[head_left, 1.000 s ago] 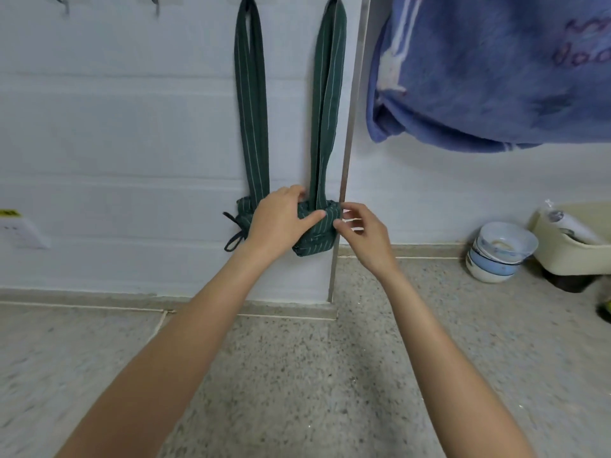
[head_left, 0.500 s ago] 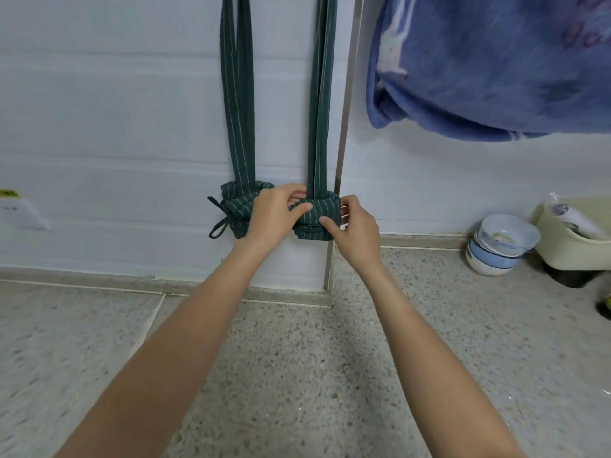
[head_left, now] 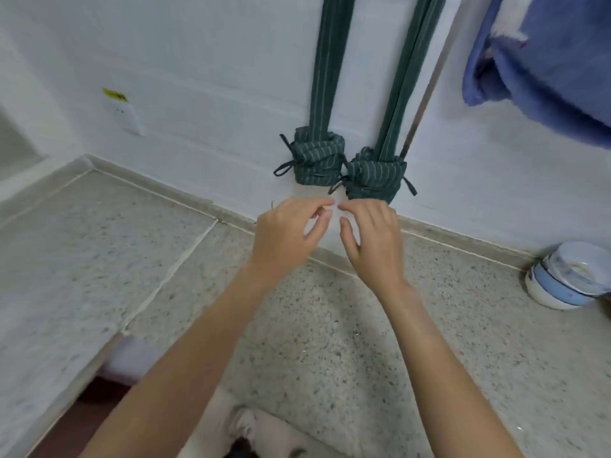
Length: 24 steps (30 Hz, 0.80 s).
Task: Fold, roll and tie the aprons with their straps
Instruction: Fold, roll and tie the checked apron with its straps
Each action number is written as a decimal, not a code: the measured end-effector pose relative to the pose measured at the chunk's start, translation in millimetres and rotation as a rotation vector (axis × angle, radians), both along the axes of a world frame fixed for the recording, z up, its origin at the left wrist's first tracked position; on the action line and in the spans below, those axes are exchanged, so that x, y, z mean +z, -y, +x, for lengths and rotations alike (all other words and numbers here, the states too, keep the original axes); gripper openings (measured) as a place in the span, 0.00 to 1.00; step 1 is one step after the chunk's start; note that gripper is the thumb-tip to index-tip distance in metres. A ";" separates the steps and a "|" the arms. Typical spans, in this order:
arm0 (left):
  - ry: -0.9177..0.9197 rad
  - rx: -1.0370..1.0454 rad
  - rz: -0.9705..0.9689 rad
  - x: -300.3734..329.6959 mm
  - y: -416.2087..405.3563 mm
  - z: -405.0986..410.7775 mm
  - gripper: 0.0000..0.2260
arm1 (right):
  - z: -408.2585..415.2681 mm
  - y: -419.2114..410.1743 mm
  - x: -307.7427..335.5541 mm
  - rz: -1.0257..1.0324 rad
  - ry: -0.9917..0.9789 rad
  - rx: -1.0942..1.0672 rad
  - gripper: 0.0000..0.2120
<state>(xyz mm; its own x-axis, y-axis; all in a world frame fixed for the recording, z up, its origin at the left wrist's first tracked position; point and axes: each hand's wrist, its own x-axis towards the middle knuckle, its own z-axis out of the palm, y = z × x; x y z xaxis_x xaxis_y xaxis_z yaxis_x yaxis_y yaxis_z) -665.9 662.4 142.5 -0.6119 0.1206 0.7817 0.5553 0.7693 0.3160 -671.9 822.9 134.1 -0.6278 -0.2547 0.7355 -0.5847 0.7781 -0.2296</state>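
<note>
Two rolled, tied aprons, left (head_left: 317, 160) and right (head_left: 375, 176), are hanging against the wall (head_left: 198, 61), directly above both hands. Left hand (head_left: 287, 236) and right hand (head_left: 372, 239) are hovering loosely spread, gripping nothing, the right nearer.

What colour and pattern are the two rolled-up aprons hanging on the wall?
Dark green with thin pale stripes, seen in the head view: left apron roll, right apron roll.

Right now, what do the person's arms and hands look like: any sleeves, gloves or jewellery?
Both forearms are bare up to the frame's edge, with no sleeves in view. The left hand and right hand wear no gloves, and no rings, watch or bracelet show. Fingernails look short and unpainted.
</note>
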 end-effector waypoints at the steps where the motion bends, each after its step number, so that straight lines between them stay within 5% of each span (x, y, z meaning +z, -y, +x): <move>1: 0.050 0.052 0.011 -14.7 14.3 17.2 0.09 | 5.6 11.4 -8.8 0.026 0.028 0.079 0.09; 5: 0.371 0.304 0.031 -68.6 76.7 90.8 0.10 | 28.3 63.4 -48.7 0.108 0.176 0.343 0.08; 8: 0.810 0.511 0.120 -104.2 120.9 144.9 0.09 | 50.1 105.0 -81.6 0.179 0.342 0.494 0.08; 12: 1.168 0.752 0.267 -144.4 184.8 225.7 0.12 | 77.4 174.0 -126.0 0.461 0.751 0.598 0.11; 16: 1.232 0.873 0.562 -172.0 245.5 312.9 0.11 | 111.3 239.9 -150.6 0.824 1.015 0.698 0.21; 24: 1.065 1.074 0.824 -198.7 381.6 480.4 0.10 | 226.7 431.4 -162.6 0.925 0.877 0.884 0.15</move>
<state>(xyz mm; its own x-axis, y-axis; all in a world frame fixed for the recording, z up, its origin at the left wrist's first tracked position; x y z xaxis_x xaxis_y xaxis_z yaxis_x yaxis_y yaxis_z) -185.6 280.9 -56.2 -0.3937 -0.8503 -0.3493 -0.7583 0.0856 0.6463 -445.2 391.5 -28.5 -0.1726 -0.9057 -0.3872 -0.8624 0.3289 -0.3848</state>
